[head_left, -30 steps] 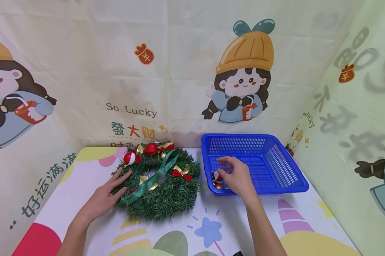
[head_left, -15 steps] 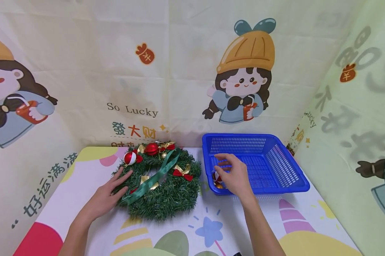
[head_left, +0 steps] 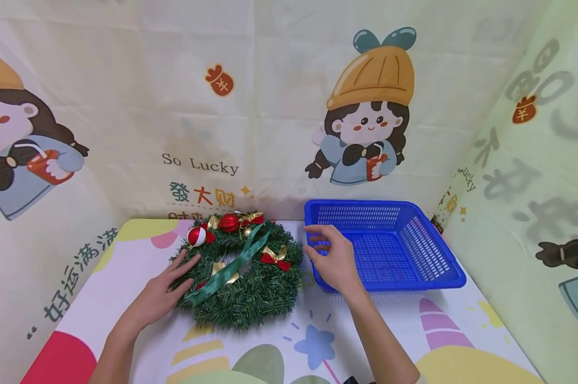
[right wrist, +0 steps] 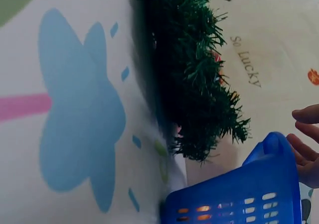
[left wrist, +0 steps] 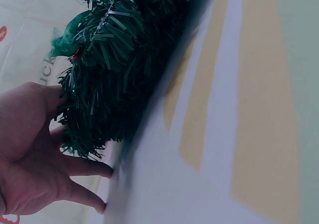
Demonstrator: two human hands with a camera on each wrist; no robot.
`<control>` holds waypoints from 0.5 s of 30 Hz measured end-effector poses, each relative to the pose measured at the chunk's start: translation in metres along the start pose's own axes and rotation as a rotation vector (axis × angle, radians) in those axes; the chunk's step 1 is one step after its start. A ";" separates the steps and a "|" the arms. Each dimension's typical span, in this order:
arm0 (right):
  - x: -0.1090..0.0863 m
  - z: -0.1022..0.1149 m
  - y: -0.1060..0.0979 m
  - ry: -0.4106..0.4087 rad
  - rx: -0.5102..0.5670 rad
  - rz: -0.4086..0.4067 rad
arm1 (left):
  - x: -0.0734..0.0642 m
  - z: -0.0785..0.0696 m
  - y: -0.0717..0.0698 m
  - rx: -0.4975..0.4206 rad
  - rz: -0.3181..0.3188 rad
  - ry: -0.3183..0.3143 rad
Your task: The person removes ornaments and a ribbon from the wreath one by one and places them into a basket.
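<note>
from above the near side of the wreath [head_left: 250,306], our head view looks forward and down. turned sideways, our wrist views sit low and closer: left near its left side, right near its right. we share it in all three; head and right share the basket [head_left: 380,257] beside it.

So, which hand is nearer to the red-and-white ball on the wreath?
Left. The left hand is at the left edge of the wreath, just below the ball in the head view; the right hand is farther, over the left side of the blue basket.
</note>
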State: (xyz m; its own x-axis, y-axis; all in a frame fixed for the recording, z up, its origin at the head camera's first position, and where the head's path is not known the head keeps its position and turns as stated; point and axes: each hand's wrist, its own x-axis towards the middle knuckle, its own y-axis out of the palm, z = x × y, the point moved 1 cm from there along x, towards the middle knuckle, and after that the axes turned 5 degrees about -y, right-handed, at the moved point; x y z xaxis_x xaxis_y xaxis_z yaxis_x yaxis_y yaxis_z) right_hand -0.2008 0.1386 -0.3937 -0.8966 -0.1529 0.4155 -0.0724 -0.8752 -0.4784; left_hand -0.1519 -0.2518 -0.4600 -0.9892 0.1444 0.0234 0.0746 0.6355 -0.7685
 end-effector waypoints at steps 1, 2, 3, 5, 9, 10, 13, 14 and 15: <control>0.001 0.001 0.002 -0.004 0.017 0.006 | 0.000 0.000 0.000 0.000 -0.001 0.001; 0.002 0.003 0.004 -0.006 0.028 0.013 | 0.000 0.000 0.000 0.001 -0.002 0.001; 0.004 0.004 0.006 -0.004 0.038 0.021 | 0.000 0.000 0.000 0.001 -0.003 0.002; 0.006 0.007 0.010 -0.004 0.062 0.038 | 0.000 0.000 0.000 0.004 -0.003 0.002; 0.011 0.015 0.017 -0.010 0.094 0.071 | 0.000 0.000 0.001 0.009 -0.003 0.000; 0.012 0.018 0.019 -0.015 0.105 0.078 | 0.000 0.000 0.000 0.010 -0.003 -0.001; 0.016 0.025 0.024 -0.038 0.115 0.097 | 0.000 0.000 0.000 0.008 -0.002 -0.002; 0.017 0.027 0.026 -0.044 0.119 0.104 | -0.001 0.000 0.000 0.007 -0.001 -0.001; 0.019 0.030 0.028 -0.049 0.122 0.111 | -0.001 0.000 0.000 0.006 -0.001 -0.002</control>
State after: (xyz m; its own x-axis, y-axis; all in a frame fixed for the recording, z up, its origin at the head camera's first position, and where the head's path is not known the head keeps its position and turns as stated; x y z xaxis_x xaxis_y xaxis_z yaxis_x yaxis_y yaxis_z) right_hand -0.2066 0.0978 -0.3763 -0.8736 -0.2716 0.4039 0.0826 -0.9005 -0.4269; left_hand -0.1512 -0.2521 -0.4601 -0.9895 0.1424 0.0231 0.0728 0.6314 -0.7720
